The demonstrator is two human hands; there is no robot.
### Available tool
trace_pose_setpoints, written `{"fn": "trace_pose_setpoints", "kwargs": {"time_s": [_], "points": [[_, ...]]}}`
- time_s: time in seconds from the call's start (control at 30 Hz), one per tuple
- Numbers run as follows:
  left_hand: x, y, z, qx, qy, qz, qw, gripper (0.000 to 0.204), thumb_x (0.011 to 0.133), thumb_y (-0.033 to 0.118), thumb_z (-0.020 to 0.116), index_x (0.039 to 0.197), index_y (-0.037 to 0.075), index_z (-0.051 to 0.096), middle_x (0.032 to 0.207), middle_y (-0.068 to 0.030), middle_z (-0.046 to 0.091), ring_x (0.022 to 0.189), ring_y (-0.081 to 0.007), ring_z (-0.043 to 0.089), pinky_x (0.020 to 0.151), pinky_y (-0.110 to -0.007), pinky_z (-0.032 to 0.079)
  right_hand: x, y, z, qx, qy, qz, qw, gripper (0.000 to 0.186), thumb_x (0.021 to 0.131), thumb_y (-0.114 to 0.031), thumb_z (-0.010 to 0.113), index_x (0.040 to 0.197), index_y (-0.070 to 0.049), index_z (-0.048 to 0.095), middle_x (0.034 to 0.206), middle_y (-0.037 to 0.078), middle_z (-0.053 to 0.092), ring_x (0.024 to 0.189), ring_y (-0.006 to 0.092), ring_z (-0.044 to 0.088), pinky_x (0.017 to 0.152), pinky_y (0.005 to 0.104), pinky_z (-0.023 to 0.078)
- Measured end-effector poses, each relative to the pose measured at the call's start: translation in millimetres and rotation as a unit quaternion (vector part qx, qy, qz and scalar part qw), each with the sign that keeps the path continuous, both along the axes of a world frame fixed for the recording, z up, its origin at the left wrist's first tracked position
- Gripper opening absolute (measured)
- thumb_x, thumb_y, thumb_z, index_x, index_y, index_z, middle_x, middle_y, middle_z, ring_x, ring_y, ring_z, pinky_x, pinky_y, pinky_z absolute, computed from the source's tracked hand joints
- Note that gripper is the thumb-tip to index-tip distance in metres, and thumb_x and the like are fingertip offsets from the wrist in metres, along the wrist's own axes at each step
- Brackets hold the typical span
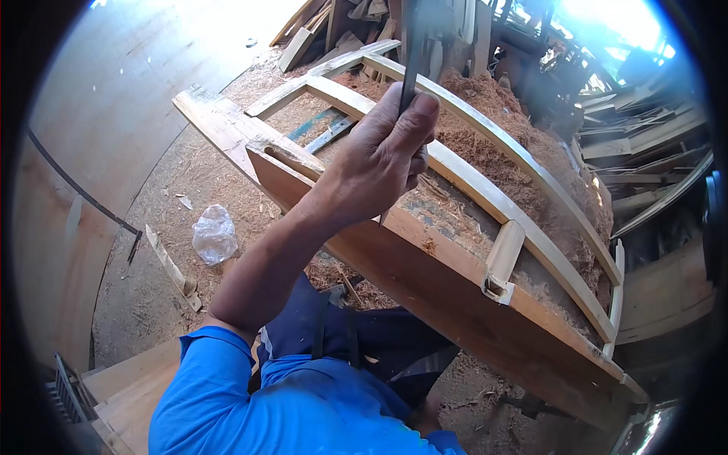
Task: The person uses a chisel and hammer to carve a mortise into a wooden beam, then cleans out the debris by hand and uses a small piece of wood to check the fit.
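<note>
My left hand (383, 155) is raised at the middle of the view, its fingers closed round a long, narrow dark bar (413, 57). The bar stands nearly upright and runs out past the top edge. Its kind does not show. Just below the fist a small pointed tip appears against the long wooden plank (455, 288). Low down beside my dark trousers, my right hand (430, 412) is only partly visible, and its fingers are too unclear to read. Beyond my left hand lies a curved wooden frame (523, 235) with short crosspieces, one of them a pale block (504, 250) by the plank's edge.
Reddish shavings (500, 125) are heaped behind the frame. Stacked boards (652, 144) stand at the right, and wood scraps (307, 45) at the back. A crumpled clear plastic bag (214, 235) and a wood strip (171, 262) lie on the floor at the left, near large plywood sheets (129, 98).
</note>
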State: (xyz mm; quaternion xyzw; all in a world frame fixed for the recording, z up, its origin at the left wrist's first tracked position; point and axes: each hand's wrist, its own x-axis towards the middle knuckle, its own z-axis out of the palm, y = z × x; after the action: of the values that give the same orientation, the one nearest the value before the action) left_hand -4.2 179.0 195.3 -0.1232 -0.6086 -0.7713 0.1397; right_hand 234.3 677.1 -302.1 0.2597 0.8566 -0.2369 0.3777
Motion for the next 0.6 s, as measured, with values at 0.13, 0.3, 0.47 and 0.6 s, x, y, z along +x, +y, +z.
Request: {"fn": "trace_pose_setpoints", "kwargs": {"time_s": [0.13, 0.3, 0.47, 0.6], "points": [[-0.8, -5.4, -4.9, -0.025, 0.027, 0.03, 0.999, 0.042, 0.107, 0.052, 0.041, 0.093, 0.013, 0.047, 0.077, 0.0048, 0.031, 0.063, -0.0055, 0.034, 0.053, -0.022, 0.029, 6.4, 11.1, -13.8, 0.069, -0.027, 0.059, 0.996, 0.035, 0.092, -0.034, 0.066, 0.109, -0.003, 0.066, 0.085, 0.016, 0.066, 0.077, 0.0325, 0.064, 0.065, 0.0425, 0.051], [-7.1, -4.3, -12.3, -0.05, 0.06, 0.049, 0.996, 0.043, 0.108, 0.052, 0.039, 0.086, 0.015, 0.041, 0.078, 0.0048, 0.031, 0.062, -0.0054, 0.033, 0.052, -0.021, 0.028, 21.2, 20.9, -27.1, 0.109, -0.052, 0.096, 0.988, 0.037, 0.092, -0.034, 0.066, 0.111, -0.003, 0.066, 0.09, 0.018, 0.068, 0.085, 0.0349, 0.065, 0.071, 0.0442, 0.051], [-2.5, -7.4, -22.3, -0.075, 0.076, 0.07, 0.992, 0.043, 0.107, 0.052, 0.04, 0.086, 0.015, 0.04, 0.078, 0.0047, 0.033, 0.062, -0.0047, 0.033, 0.052, -0.021, 0.028, 45.8, 25.1, -38.1, 0.11, -0.073, 0.133, 0.982, 0.038, 0.092, -0.034, 0.065, 0.114, -0.003, 0.067, 0.096, 0.02, 0.069, 0.092, 0.0373, 0.067, 0.078, 0.0459, 0.052], [-6.3, -10.2, -27.6, -0.128, 0.114, 0.085, 0.982, 0.044, 0.107, 0.053, 0.041, 0.094, 0.012, 0.048, 0.078, 0.0041, 0.038, 0.064, -0.004, 0.039, 0.055, -0.022, 0.035, 53.3, 28.5, -51.5, 0.102, -0.073, 0.188, 0.974, 0.04, 0.092, -0.034, 0.065, 0.115, -0.003, 0.067, 0.1, 0.022, 0.071, 0.097, 0.0393, 0.068, 0.083, 0.0472, 0.052]]}}
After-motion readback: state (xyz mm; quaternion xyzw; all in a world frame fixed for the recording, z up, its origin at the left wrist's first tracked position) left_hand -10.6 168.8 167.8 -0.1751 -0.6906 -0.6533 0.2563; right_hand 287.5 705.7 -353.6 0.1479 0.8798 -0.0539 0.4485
